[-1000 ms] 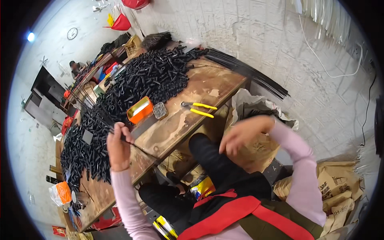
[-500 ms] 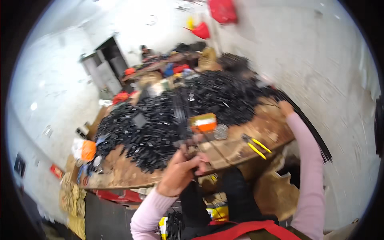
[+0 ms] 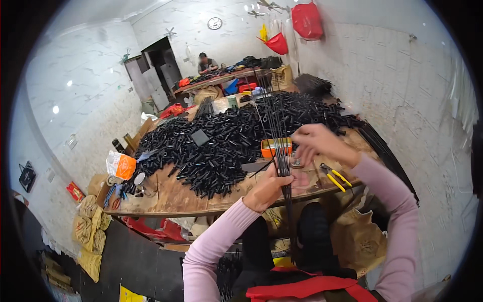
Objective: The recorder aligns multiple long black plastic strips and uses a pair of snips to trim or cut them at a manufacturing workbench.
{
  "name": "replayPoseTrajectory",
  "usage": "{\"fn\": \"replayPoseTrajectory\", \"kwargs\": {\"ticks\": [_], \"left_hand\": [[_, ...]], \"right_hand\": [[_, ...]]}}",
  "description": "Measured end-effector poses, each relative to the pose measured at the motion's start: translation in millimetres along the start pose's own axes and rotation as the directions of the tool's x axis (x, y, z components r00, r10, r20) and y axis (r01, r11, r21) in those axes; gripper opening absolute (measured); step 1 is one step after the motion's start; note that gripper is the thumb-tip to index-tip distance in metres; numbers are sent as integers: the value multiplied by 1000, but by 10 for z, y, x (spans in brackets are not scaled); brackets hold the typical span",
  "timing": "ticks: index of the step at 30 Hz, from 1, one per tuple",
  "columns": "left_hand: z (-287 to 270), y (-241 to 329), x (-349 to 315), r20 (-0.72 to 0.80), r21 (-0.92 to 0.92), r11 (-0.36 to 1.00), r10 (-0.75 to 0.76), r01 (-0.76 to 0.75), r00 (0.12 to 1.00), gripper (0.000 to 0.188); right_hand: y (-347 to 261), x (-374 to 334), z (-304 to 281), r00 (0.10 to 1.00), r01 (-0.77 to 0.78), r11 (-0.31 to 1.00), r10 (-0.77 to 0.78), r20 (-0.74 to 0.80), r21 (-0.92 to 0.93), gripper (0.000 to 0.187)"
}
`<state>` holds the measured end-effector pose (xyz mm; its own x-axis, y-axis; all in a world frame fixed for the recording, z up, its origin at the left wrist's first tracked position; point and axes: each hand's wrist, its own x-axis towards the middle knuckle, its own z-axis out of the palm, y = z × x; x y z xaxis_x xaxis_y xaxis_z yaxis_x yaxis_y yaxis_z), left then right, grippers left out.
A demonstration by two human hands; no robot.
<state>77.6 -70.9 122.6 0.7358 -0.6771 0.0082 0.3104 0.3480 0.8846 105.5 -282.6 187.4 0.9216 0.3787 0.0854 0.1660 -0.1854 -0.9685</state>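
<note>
My left hand is closed round a bundle of long thin black rods, which stands roughly upright over the table's near edge, its lower ends hanging by my legs. Just right of the bundle, my right hand is slightly blurred, its fingers apart and no held thing visible in them. Behind the rods sits an orange tin, partly covered by them. Pliers with yellow handles lie on the table to the right.
A large heap of short black tubular parts covers much of the wooden table. More long black rods lie along its right edge. An orange-and-white bag stands at left. A person sits at a far table.
My right hand has come from the rods at the table's right edge to beside the bundle. My left hand has shifted right, with the rods more upright. The view has turned.
</note>
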Motion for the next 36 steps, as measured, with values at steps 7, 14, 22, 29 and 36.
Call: {"fn": "replayPoseTrajectory", "kwargs": {"ticks": [7, 14, 22, 29, 36], "left_hand": [[-317, 36, -351, 40, 12, 1000, -7, 7, 999, 51], [-385, 72, -303, -42, -31, 994, -108, 107, 993, 45], [-514, 70, -766, -146, 22, 997, 78, -76, 986, 38], [-511, -46, -799, -113, -77, 996, -57, 49, 992, 41], [-469, 46, -743, -111, -129, 990, 40, -55, 993, 56]], "right_hand": [[75, 203, 385, 915, 324, 694, -402, 26, -643, 39], [305, 1160, 584, 995, -37, 629, -53, 90, 776, 46], [191, 734, 1067, 903, -242, 725, -75, 424, 645, 37], [238, 681, 1046, 827, -360, 716, -50, 559, 597, 38], [254, 567, 978, 885, -289, 706, -59, 461, 646, 36]]}}
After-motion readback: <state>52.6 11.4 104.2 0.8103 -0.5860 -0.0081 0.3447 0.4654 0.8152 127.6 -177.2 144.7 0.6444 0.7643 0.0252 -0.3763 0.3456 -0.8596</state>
